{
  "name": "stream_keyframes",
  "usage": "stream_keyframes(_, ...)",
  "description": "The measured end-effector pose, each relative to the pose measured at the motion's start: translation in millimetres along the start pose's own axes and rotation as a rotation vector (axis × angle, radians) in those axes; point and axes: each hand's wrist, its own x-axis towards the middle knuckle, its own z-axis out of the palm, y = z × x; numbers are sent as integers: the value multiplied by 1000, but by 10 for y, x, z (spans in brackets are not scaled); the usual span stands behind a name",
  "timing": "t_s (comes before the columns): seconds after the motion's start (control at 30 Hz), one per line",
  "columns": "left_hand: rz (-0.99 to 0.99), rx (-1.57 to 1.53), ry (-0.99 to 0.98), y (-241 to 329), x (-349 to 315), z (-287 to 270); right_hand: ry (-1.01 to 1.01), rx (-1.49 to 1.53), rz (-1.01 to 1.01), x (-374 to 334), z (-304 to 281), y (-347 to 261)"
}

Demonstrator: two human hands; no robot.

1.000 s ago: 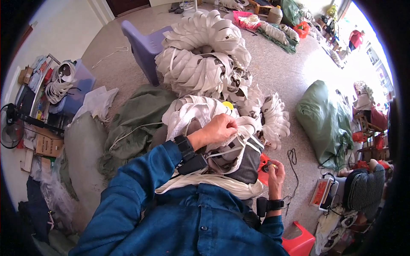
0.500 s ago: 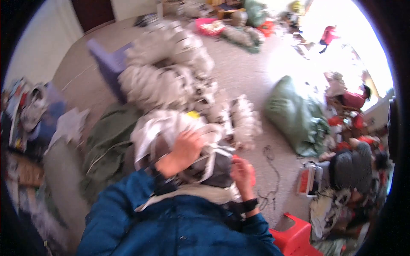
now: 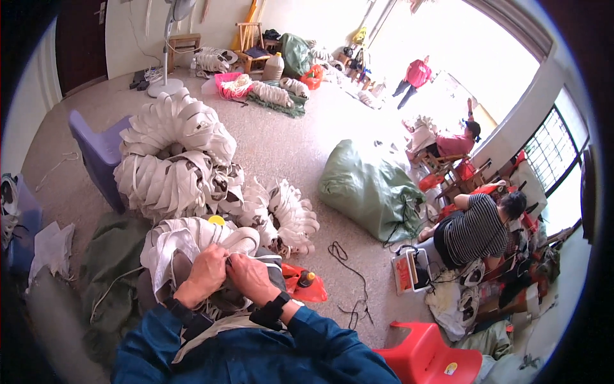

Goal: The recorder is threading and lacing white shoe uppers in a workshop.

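Just in front of my body, a pile of white and grey shoe uppers (image 3: 171, 251) lies at lap height. Over it my left hand (image 3: 206, 276) and my right hand (image 3: 253, 279) meet, fingertips pinched close together. A thin white lace (image 3: 259, 258) runs out from the fingertips to the right; both hands appear closed on it. The fingers partly cover the point where they grip. A yellow round piece (image 3: 216, 220) rests on the uppers just beyond my hands.
Rings of strung white shoe uppers (image 3: 163, 179) stand ahead, beside a purple chair (image 3: 96, 153). A green sack (image 3: 368, 189), a black cord (image 3: 358, 281) and a red stool (image 3: 428, 358) are to the right. A small bottle (image 3: 307, 279) lies on red plastic. Two people sit at right; another stands far off.
The view has swung to the right and up. My right hand has come from the right side of the pile to meet my left hand at its middle.
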Motion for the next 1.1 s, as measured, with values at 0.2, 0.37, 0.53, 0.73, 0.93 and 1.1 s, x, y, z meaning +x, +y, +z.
stream_keyframes(0.2, 0, -130, 87, 19, -64, -66, 74, 44, -28, -24, 10, -17)
stream_keyframes(0.37, -101, -135, 86, -116, -185, -10, -123, 504, -125, -531, -640, -125)
stream_keyframes(0.53, -3, -37, 138, -45, -182, -81, -477, 640, 626, -1712, -595, 1752)
stream_keyframes(0.73, -1, -30, 80, -28, -19, 27, -992, -275, 484, -3119, -380, 3081)
stream_keyframes(0.93, -6, -100, 87, -19, 24, 16, -29, -21, 174, -1619, -282, 1592)
stream_keyframes(1.1, 48, -191, 52, 110, 148, -9, 164, 376, -4, -707, -328, 665)
